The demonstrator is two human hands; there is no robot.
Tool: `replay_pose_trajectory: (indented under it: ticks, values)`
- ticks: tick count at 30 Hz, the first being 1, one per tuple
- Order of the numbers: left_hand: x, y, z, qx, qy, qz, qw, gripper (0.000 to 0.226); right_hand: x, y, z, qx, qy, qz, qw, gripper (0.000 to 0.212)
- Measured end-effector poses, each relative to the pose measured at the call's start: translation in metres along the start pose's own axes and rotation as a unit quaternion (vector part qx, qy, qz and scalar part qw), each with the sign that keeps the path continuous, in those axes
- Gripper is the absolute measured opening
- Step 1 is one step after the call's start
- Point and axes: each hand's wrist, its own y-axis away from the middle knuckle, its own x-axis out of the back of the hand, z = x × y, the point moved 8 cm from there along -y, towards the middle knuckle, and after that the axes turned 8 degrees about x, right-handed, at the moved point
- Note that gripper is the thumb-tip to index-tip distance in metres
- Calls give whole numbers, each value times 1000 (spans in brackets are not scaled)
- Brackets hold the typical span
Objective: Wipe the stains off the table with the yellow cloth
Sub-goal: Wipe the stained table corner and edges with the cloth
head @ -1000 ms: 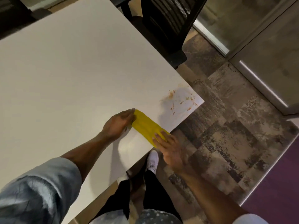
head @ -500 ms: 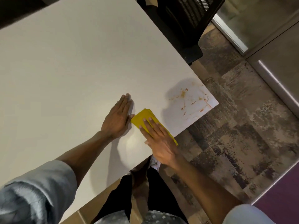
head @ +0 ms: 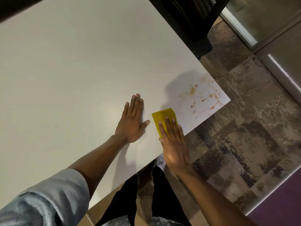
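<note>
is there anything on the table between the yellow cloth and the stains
No. In the head view, only bare white table separates the yellow cloth from the stains.

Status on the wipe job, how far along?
Done: yellow cloth lies folded on the table. In hand: right hand presses flat on it; left hand rests flat beside it. Left: orange-brown stains at the table corner look unwiped.

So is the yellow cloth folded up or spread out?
Folded: the yellow cloth is a small compact pad under the right hand.
</note>
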Motion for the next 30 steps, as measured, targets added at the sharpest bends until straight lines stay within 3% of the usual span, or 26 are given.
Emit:
replay_pose_trajectory:
  ticks: [5, 13, 22, 30]
  values:
    - [-8, -2, -4, -7, -16, -18, 1000, 138, 16, -61, 18, -19, 4, 36, 999, 65]
    - [-14, -4, -4, 0, -29, -33, 999, 168, -5, -12, -3, 20, 10, 34, 999, 63]
    - [-15, -6, -1, 4, -23, -38, 999, 170, 36, -104, 54, -61, 34, 63, 996, 63]
    - [-11, -3, 2, 17, -32, -64, 997, 171, -3, -4, 2, -49, -4, 66, 997, 61]
